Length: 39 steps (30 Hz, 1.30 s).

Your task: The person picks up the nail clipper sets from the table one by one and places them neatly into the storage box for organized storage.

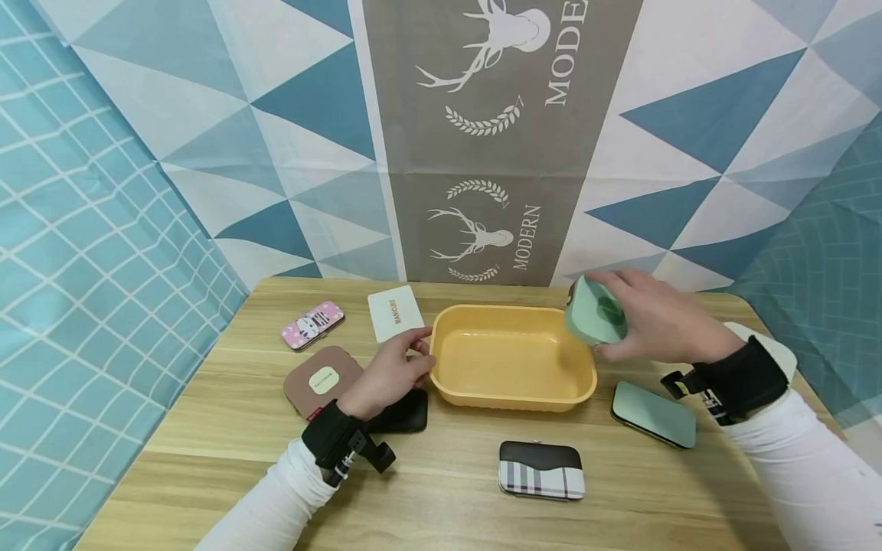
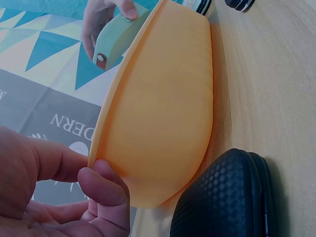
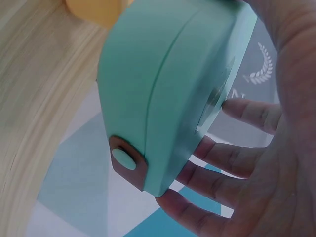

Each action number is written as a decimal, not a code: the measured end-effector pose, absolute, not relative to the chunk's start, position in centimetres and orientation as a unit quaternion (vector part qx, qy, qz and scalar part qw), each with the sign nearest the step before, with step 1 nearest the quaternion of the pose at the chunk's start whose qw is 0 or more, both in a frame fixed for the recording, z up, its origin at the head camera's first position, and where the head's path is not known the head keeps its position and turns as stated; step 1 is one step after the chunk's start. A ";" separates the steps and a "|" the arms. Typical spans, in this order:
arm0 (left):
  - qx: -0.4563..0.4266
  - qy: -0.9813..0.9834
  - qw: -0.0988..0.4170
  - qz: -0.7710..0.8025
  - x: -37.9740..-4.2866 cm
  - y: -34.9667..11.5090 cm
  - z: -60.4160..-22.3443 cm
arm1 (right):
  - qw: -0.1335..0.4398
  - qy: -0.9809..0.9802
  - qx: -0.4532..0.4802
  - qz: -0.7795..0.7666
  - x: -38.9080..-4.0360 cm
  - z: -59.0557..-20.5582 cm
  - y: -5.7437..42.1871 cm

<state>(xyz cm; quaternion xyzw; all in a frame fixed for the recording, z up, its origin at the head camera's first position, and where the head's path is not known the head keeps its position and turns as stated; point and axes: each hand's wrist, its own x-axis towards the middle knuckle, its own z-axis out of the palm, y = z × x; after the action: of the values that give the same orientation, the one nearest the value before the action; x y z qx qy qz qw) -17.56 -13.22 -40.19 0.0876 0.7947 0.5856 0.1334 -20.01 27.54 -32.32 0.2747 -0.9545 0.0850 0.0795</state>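
Note:
With thumb and fingers, my left hand (image 1: 398,366) pinches the left rim of a yellow-orange plastic basin (image 1: 513,399), which stands on the wooden table with nothing inside. My right hand (image 1: 648,315) grips a mint-green case (image 1: 596,310) by its sides, holding it up over the basin's right end. The right wrist view shows this case (image 3: 133,84) is rounded, with a seam and a brown snap tab (image 3: 127,163). Close below my left hand lies a black case (image 1: 406,413), and its textured surface (image 2: 222,192) shows in the left wrist view.
Left of the basin lie a pink patterned case (image 1: 313,325), a brown case (image 1: 320,381) and a white card (image 1: 395,312) lettered MANICURE. A black-and-plaid case (image 1: 541,471) is in front. To the right are a flat green case (image 1: 653,414) and a white object (image 1: 775,350), partly behind my right wrist.

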 end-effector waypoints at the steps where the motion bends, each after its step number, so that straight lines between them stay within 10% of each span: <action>1: 0.088 0.795 0.134 0.585 -17.6 -13.2 -40.2 | 0.080 -0.954 0.277 0.086 -20.0 -32.3 27.4; 39: 0.085 0.797 0.133 0.583 -17.5 -13.3 -40.1 | 0.078 -0.924 0.359 0.106 -19.9 -33.0 22.4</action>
<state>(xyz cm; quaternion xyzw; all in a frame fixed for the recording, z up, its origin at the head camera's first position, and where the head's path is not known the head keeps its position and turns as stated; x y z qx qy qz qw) -17.46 -13.27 -40.07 0.0855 0.7967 0.5833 0.1332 -19.92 22.38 -32.97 0.3588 -0.9241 0.1056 0.0778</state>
